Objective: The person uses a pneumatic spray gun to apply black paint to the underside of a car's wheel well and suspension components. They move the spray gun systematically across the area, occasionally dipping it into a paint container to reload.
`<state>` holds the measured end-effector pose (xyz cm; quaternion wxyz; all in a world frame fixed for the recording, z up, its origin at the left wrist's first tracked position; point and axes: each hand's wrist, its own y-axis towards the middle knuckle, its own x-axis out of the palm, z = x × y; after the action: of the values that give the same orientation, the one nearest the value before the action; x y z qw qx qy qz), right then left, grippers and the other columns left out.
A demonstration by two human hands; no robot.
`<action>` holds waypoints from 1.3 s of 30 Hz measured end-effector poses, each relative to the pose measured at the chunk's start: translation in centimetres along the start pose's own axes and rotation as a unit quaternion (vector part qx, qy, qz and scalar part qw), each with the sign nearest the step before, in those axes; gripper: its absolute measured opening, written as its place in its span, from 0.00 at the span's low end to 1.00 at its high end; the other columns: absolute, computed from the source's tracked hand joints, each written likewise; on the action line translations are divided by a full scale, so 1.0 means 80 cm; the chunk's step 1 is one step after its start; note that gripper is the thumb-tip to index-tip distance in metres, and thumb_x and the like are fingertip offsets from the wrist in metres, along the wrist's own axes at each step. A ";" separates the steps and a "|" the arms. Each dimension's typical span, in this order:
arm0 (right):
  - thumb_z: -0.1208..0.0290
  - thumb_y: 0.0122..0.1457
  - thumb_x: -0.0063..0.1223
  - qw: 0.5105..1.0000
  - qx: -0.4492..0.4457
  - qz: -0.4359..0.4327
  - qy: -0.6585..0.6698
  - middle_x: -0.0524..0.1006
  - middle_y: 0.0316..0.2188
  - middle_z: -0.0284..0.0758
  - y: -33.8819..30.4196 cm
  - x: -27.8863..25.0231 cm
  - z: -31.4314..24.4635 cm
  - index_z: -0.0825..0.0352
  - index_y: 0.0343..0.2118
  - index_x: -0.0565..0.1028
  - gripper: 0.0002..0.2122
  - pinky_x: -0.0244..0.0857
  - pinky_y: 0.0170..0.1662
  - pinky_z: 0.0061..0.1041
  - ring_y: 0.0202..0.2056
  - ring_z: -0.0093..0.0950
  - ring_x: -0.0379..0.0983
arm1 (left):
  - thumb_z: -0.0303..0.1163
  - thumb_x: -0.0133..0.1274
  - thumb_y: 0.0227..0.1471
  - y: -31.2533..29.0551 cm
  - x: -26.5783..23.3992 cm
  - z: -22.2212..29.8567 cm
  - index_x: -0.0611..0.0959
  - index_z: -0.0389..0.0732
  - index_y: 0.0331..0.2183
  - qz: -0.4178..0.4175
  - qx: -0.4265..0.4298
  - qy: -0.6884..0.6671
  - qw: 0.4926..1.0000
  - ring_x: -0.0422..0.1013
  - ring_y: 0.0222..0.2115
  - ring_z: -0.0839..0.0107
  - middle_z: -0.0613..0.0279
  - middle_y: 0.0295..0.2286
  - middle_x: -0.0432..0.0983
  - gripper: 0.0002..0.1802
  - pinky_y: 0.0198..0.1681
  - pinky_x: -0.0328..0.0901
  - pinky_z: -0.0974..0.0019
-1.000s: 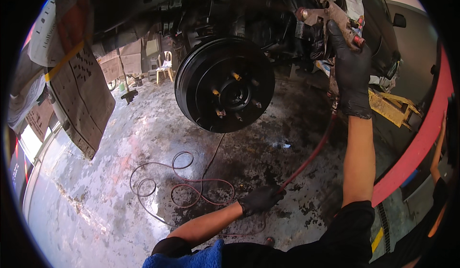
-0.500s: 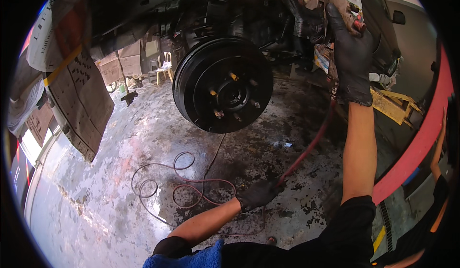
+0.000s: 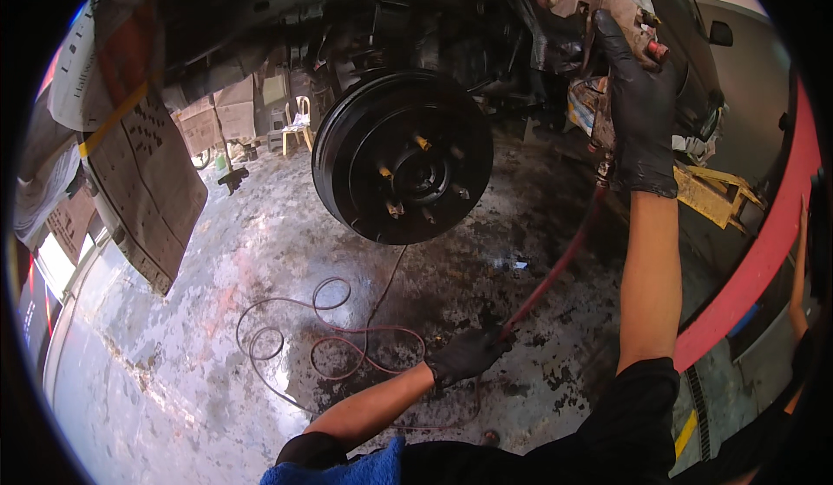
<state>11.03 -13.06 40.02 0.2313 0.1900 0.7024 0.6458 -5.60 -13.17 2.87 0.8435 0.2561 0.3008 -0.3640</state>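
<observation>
My right hand (image 3: 644,116), in a black glove, is raised at the upper right. It is closed around a paint-stained spray gun (image 3: 618,1) with red-tinged knobs. A red air hose (image 3: 562,268) joins the bottom of the gun's handle at a metal coupler. Lower down, my left hand (image 3: 466,355), also gloved in black, grips this hose, which stretches taut between both hands. Left of the gun hangs a black brake drum (image 3: 369,142) with several studs around its hub, some of them yellowish. Neither hand touches the drum.
Loops of hose (image 3: 340,329) lie on the stained floor (image 3: 191,346). Cardboard and paper sheets (image 3: 152,181) hang at the left. A yellow metal stand (image 3: 707,192) and a red beam (image 3: 764,268) are at the right. Another person's arm (image 3: 799,285) shows at the right edge.
My right hand and the spray gun have shifted very slightly. The left hand keeps its grip on the hose. At the right edge, the other person's arm has moved.
</observation>
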 end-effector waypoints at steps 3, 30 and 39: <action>0.61 0.61 0.61 0.999 0.009 0.033 -0.007 0.82 0.40 0.34 0.001 -0.003 0.005 0.71 0.46 0.79 0.18 0.70 0.44 0.23 0.38 0.21 0.79 | 0.43 0.48 0.61 0.003 -0.002 -0.003 0.77 0.43 0.50 -0.015 -0.019 -0.013 1.000 0.75 0.40 0.43 0.41 0.38 0.77 0.20 0.43 0.69 0.48; 0.68 0.60 0.62 0.972 0.125 0.004 0.199 0.81 0.43 0.36 -0.073 -0.179 0.134 0.74 0.45 0.78 0.15 0.70 0.46 0.24 0.42 0.23 0.78 | 0.51 0.45 0.64 0.114 0.141 0.104 0.78 0.40 0.49 0.011 -0.111 0.012 0.994 0.73 0.43 0.42 0.41 0.41 0.77 0.25 0.46 0.67 0.48; 0.78 0.61 0.56 0.925 0.296 -0.011 0.238 0.77 0.49 0.42 -0.234 -0.259 0.116 0.74 0.54 0.72 0.18 0.68 0.52 0.27 0.48 0.31 0.76 | 0.46 0.47 0.62 0.111 0.253 0.059 0.79 0.41 0.43 0.016 -0.225 0.014 0.974 0.74 0.39 0.43 0.43 0.36 0.79 0.19 0.42 0.68 0.48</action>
<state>33.92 -18.91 22.49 -0.0028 0.0827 0.8978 0.4326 13.96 -20.15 -6.00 0.8809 0.0699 0.3823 -0.2703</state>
